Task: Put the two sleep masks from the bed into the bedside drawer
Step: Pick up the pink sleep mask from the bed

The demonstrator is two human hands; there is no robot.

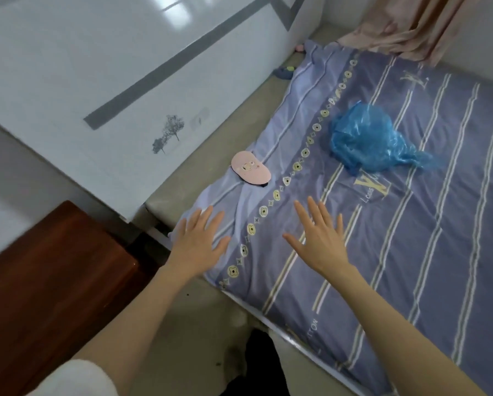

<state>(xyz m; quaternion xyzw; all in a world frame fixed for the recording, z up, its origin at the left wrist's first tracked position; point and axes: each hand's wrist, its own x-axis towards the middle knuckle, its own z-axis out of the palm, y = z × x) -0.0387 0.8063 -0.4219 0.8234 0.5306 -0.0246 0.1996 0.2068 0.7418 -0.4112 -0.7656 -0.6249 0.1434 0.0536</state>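
- My left hand (pixel 201 238): fingers spread, flat, nothing in it, over near-left corner of bed sheet (pixel 382 238).
- My right hand (pixel 318 237): also splayed wide, grasping nothing, just right of the left, above sheet's flower-pattern band.
- Pink sleep mask (pixel 250 167): lies on sheet's left edge, farther than both hands, apart from them.
- Only one mask seen w/ certainty.
- Blue plastic bag (pixel 368 138): crumpled, far right of mask.
- Brown bedside cabinet (pixel 53 267): near left, top only; drawer not visible.

A dark sleep mask (pixel 264 184) lies mostly hidden under the pink sleep mask (pixel 250 167).
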